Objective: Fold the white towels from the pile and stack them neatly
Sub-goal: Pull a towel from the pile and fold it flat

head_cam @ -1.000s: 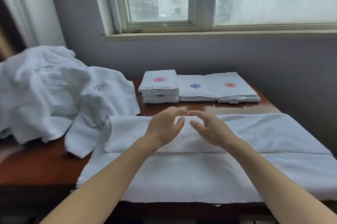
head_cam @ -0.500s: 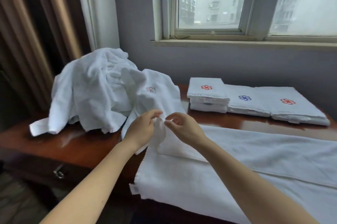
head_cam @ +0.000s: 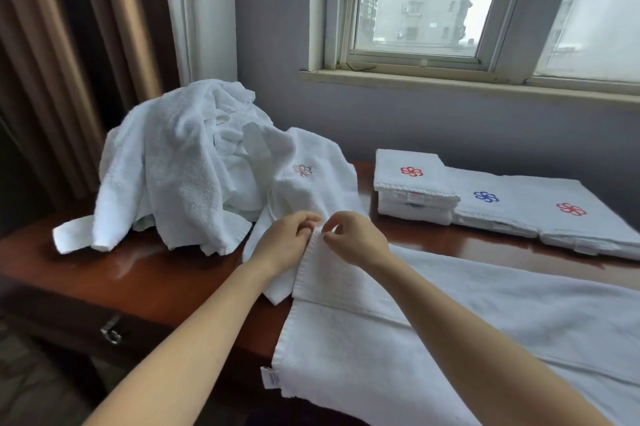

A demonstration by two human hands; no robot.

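Both hands pinch the far left corner of a white towel [head_cam: 485,321] spread on the near side of a wooden table [head_cam: 156,280]: left hand [head_cam: 284,242], right hand [head_cam: 356,240]. A rumpled towel pile [head_cam: 180,165] sits far left, folded towels [head_cam: 502,203] far right.

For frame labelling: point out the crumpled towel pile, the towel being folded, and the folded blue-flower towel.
crumpled towel pile [head_cam: 173,169]: head view, middle of the heap.
towel being folded [head_cam: 519,304]: head view, its folded-over flap.
blue-flower towel [head_cam: 486,197]: head view, on the embroidered flower.
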